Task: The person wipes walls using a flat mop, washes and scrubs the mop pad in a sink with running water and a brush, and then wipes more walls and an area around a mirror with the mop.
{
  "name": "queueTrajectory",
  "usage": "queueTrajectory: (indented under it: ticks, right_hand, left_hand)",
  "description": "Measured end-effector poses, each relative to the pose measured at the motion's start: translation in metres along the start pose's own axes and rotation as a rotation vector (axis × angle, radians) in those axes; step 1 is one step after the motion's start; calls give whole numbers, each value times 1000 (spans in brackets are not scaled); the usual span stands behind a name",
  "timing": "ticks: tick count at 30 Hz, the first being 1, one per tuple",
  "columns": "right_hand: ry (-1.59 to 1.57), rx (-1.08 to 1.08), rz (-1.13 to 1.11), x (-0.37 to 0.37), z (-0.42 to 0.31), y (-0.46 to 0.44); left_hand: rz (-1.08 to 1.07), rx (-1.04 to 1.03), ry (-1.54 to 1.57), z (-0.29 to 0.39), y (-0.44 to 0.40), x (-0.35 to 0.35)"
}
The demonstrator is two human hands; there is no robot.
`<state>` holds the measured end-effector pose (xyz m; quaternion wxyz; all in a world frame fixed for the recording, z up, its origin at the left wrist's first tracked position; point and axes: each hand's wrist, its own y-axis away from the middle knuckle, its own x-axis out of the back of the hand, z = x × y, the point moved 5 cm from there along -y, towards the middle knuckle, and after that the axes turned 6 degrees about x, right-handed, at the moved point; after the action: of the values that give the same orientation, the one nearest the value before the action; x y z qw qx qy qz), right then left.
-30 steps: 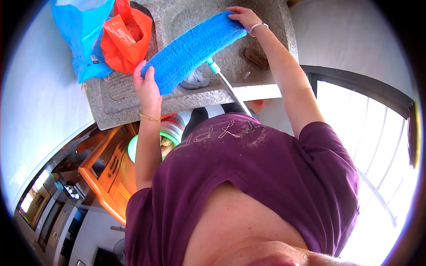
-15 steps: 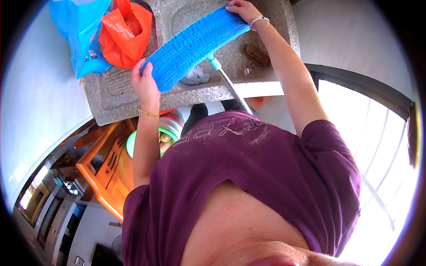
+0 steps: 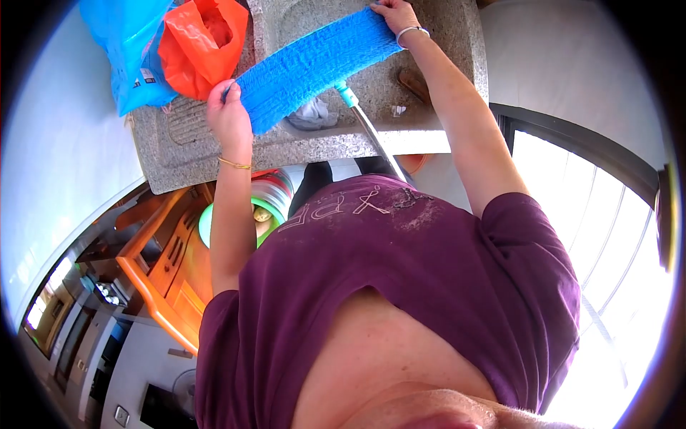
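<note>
A flat mop head with a fluffy blue pad (image 3: 318,64) is stretched between my two hands, slanting up to the right above a stone sink. My left hand (image 3: 230,114) pinches the pad's lower left end. At its upper right end, the fingers of my right hand (image 3: 397,16) are closed on the edge. A metal mop handle (image 3: 373,132) with a light blue joint runs from under the pad down toward my belly. Below the pad, a grey cloth (image 3: 313,114) lies in the sink.
The grey stone sink (image 3: 193,166) spans the top of the view. An orange-red bag (image 3: 204,53) and a blue bag (image 3: 132,53) stand at its left. A brown block (image 3: 413,86) lies in the basin. Lower left are a green-rimmed basin (image 3: 206,225) and a wooden chair (image 3: 161,275).
My left hand and the pad's left end have shifted slightly up and left. The right hand stays on its end, and the view has moved a little.
</note>
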<state>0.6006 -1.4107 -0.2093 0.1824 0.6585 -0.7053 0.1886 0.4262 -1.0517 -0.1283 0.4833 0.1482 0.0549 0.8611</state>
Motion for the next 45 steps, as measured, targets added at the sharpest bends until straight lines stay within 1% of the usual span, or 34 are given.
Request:
queueTrajectory:
  ticks: [1,3,4,6,7,8,9,10,11,12,13,14,16,18,22,24,26,27,31,33,34,36,37,39,40,42,43,44,45]
  right_hand:
    - [-1,-2,3,0,2,0]
    - [49,9,-4,1,1,5]
    - [48,5,-4,2,1,6]
    - [48,-51,-125,1,-6,9]
    - [45,-52,-128,2,-14,10]
    - [-43,-98,-166,2,-21,13]
    - [-130,-147,-205,1,-27,18]
    - [-130,-151,-209,4,-33,21]
    - [-76,-100,-279,4,-40,24]
    - [-21,-50,-348,5,-43,27]
    - [123,23,-413,3,-29,19]
    - [126,21,-417,3,-27,21]
    - [66,-54,-430,3,-23,22]
    - [75,-42,-390,4,-26,24]
    - [33,-99,-338,2,-19,23]
    - [8,-108,-304,0,-12,20]
    - [-13,-143,-270,-2,-3,23]
    - [51,-123,-190,-2,2,22]
    - [75,-147,-246,4,-3,23]
    - [9,-201,-349,4,-5,25]
    - [10,-202,-347,6,-8,27]
    - [-69,-149,-344,9,-21,34]
    - [-69,-150,-346,11,-26,37]
    - [211,318,-374,14,-56,42]
    - [210,316,-375,16,-62,42]
    - [480,348,-484,12,-71,38]
    - [480,279,-511,10,-69,35]
    - [478,278,-509,8,-68,32]
    - [490,215,-502,7,-65,29]
  left_hand:
    - [-3,-2,-2,0,-2,2]
    - [115,-715,-929,40,14,-11]
    - [112,-714,-932,46,14,-12]
    - [-185,-814,-969,68,26,-36]
    - [-217,-941,-973,73,33,-51]
    - [-250,-1068,-974,76,36,-67]
    - [-252,-1063,-977,75,33,-79]
    - [-311,-941,-1053,68,23,-93]
    - [-370,-819,-1124,61,12,-104]
    - [-375,-815,-1122,60,4,-113]
    - [-447,-717,-1175,54,-6,-122]
    - [-515,-618,-1226,48,-12,-127]
    - [-556,-601,-1229,45,-18,-128]
    - [-552,-522,-1096,47,-17,-124]
    - [-545,-496,-1095,45,-20,-127]
    - [-600,-440,-1143,42,-24,-131]
    - [-611,-447,-1137,42,-25,-132]
    - [-622,-452,-1131,42,-25,-134]
    - [-623,-468,-1147,42,-24,-135]
    - [-622,-486,-1135,43,-23,-136]
    - [-624,-488,-1135,44,-22,-138]
    - [-621,-439,-1252,49,-16,-141]
    - [-622,-437,-1252,47,-17,-141]
    - [-597,-534,-1265,45,-14,-143]
    - [-599,-533,-1265,44,-15,-143]
    - [-607,-506,-1235,44,-18,-145]
    - [-609,-505,-1237,43,-19,-145]
    - [-616,-453,-1207,42,-21,-146]
    - [-623,-400,-1178,40,-24,-147]
